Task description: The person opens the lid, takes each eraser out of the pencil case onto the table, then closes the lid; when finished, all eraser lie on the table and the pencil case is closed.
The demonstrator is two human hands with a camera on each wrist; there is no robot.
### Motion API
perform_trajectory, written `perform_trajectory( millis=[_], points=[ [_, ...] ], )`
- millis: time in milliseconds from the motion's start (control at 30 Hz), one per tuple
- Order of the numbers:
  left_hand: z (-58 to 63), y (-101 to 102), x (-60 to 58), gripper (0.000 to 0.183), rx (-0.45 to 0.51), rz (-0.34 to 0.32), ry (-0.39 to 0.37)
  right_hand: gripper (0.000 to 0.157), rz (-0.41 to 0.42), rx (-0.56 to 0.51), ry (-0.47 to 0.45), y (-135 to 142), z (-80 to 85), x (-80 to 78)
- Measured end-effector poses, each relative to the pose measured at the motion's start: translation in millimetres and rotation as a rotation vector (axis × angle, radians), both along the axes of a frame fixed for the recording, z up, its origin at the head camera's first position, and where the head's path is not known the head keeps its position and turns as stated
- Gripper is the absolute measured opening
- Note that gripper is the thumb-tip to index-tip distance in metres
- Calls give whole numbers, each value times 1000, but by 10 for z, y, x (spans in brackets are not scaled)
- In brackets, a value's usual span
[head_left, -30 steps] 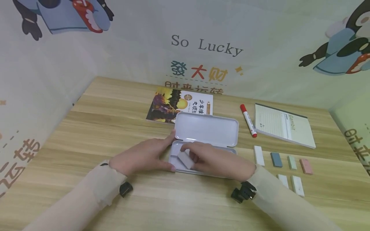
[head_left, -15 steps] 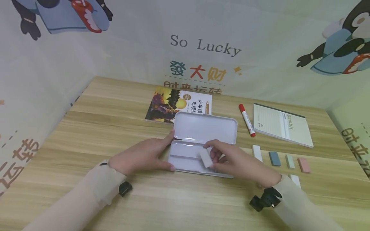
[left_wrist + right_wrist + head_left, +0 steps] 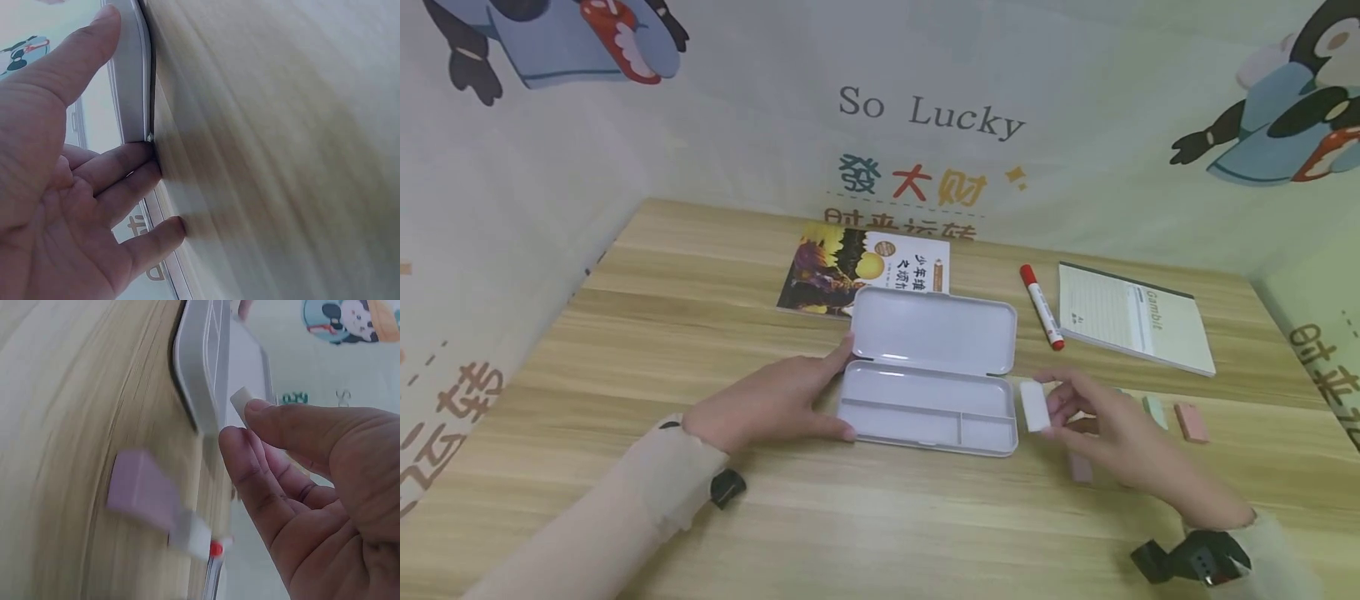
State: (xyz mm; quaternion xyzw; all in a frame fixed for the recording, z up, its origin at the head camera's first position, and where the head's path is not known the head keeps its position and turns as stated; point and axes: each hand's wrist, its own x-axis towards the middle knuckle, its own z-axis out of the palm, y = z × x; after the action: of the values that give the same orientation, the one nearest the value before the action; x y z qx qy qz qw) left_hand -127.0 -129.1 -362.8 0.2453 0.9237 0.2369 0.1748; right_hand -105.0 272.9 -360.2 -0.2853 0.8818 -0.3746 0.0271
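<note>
A white pencil case (image 3: 928,402) lies unfolded on the table, its lid (image 3: 934,331) tipped back. Thin dividers split its base into three compartments. My left hand (image 3: 772,402) touches the case's left side, thumb at the front corner and fingers fairly straight; the left wrist view shows the fingertips of this hand (image 3: 81,181) by the case edge and tabletop. To the right of the case, my right hand (image 3: 1108,429) pinches a white eraser (image 3: 1035,406) between thumb and fingers, held above the table. A lilac eraser (image 3: 140,487) lies below that hand, partly hidden in the head view.
Beyond the right hand lie a green eraser (image 3: 1155,411) and a pink eraser (image 3: 1191,422); others are mostly hidden by it. Farther back are a red-capped marker (image 3: 1042,308) and a notebook (image 3: 1135,318). A picture-covered book (image 3: 827,271) lies partly behind the lid.
My right hand has moved right with the white eraser, from over the left of the case to beyond its right end. The left hand has stayed at the case's left side.
</note>
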Motion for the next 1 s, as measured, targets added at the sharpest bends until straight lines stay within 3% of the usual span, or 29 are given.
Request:
perform_trajectory(
  millis=[267,533,733,900,1000],
  points=[
    [11,-12,-3,120,6,5,-9,65,-70,-68,120,520,-127,165],
    [13,12,-5,119,-1,-1,4,63,-174,-39,99,986,-157,364],
    [-1,6,-3,119,-2,-1,3,72,-219,3,76,1267,-203,509],
    [-2,-17,5,119,-9,7,-14,66,-256,52,95,1444,-280,602],
    [-3,-19,6,119,-6,10,-23,65,-272,81,51,1553,-321,651]
  ],
)
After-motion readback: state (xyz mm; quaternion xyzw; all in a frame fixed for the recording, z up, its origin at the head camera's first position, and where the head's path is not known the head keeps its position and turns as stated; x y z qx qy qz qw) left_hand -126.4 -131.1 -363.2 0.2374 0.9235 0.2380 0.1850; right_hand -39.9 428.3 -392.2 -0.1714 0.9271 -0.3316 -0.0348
